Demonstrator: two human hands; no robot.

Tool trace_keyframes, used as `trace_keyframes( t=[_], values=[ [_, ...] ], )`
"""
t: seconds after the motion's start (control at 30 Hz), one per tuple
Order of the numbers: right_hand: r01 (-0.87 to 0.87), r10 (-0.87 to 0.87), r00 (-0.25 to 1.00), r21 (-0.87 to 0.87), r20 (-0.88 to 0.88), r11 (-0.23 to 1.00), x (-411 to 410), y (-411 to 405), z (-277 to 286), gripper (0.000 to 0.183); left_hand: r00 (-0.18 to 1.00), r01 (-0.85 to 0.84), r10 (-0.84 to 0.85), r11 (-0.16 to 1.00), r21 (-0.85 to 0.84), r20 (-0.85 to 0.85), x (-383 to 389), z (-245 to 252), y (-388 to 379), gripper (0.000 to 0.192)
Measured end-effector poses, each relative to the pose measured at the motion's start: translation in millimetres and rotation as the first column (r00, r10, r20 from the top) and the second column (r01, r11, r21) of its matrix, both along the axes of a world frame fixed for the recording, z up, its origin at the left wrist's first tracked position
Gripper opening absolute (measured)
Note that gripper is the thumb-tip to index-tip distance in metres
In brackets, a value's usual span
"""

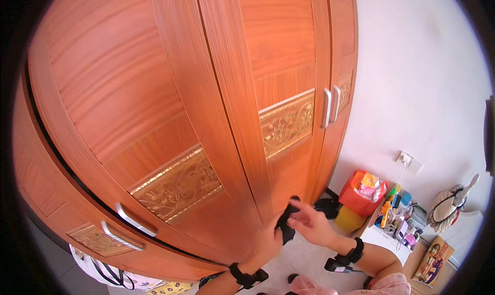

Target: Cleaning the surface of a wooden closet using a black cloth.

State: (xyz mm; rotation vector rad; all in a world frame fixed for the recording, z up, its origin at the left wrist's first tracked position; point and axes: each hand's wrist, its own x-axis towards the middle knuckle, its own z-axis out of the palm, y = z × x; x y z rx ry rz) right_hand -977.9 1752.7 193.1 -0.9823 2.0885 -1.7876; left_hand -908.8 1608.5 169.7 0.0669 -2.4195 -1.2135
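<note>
My left hand (267, 239) grips a small black item (286, 227) that looks like soft cloth, possibly a sock. It hangs between my two hands, in front of the lower wardrobe doors. The fingers of my right hand (315, 225) are at its upper part, with the index fingertip and thumb against it. Both wrists wear black straps carrying small black devices. Directly behind my hands stands a reddish-brown wooden wardrobe (216, 82) with carved gold panels.
Metal handles (135, 221) stick out from the doors at left. Right of the wardrobe, a red bag (359, 196) rests above a yellow one (350, 219). A box of small items (402, 217) sits beneath a wall socket (405, 158). Patterned fabric (170, 288) lies at lower left.
</note>
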Motion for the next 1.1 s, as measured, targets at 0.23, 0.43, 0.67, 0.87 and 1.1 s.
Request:
trace_keyframes(
  t=[0.23,0.43,0.67,0.87,1.1],
  values=[
    [-0.382,0.329,0.742,-0.035,0.584,0.923,-76,45,8,0.074,0.996,-0.012,0.011,1.0,-0.017,-0.091,-35,55,9,0.032],
    [-0.387,0.36,0.852,-0.005,0.381,0.922,-156,42,6,0.05,0.979,-0.116,0.113,0.993,-0.008,-0.173,-83,82,34,0.032],
    [-0.229,0.219,0.973,-0.188,-0.071,0.955,-220,0,88,0.024,0.961,0.038,0.107,0.862,0.506,-0.254,-121,129,9,0.021],
    [-0.106,-0.082,0.857,-0.329,-0.509,0.939,-211,-26,132,0.022,0.899,-0.016,0.256,0.829,0.559,-0.355,-133,164,2,0.016],
    [-0.143,-0.367,0.686,-0.611,-0.628,0.779,-203,-67,168,0.036,0.538,-0.655,0.557,0.749,0.103,-0.633,-138,213,-6,0.013]
  ],
)
